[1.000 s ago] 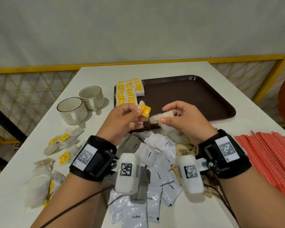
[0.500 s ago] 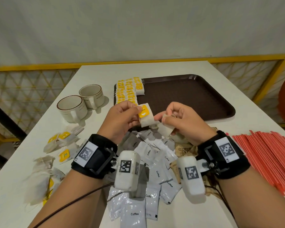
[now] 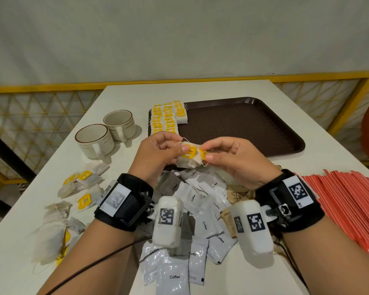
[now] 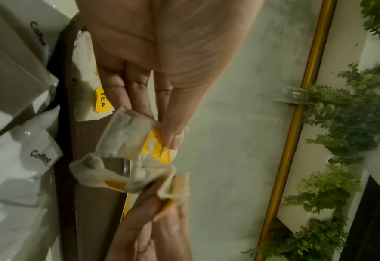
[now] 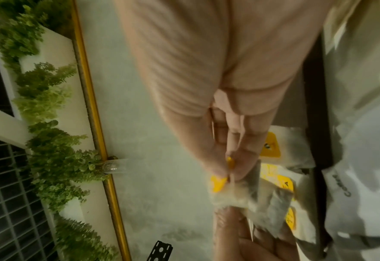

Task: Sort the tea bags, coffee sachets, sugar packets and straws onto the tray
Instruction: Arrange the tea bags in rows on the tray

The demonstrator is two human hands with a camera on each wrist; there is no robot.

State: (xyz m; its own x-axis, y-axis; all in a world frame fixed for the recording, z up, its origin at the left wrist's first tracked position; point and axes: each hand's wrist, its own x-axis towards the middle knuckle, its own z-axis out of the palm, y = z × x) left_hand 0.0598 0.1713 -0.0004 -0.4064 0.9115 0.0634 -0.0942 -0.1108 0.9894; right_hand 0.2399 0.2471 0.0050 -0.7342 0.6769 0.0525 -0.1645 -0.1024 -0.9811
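Both hands hold a small bundle of tea bags (image 3: 189,159) with yellow tags just above the near edge of the brown tray (image 3: 254,128). My left hand (image 3: 158,154) pinches one tea bag (image 4: 126,134) by bag and tag. My right hand (image 3: 232,158) pinches a yellow tag (image 5: 218,183) of another. Rows of tea bags (image 3: 168,118) lie in the tray's far left corner. Coffee sachets (image 3: 200,209) are heaped below my wrists, brown sugar packets (image 3: 237,195) beside them, red straws (image 3: 345,205) at right.
Two ceramic cups (image 3: 107,135) stand on the white table (image 3: 328,158) left of the tray. Loose tea bags (image 3: 73,196) are scattered along the left side. A yellow railing (image 3: 51,88) runs behind the table's far edge.
My hands have come closer together, joining the two tea bags into one bundle. The view has shifted slightly; the piles on the table have not moved.
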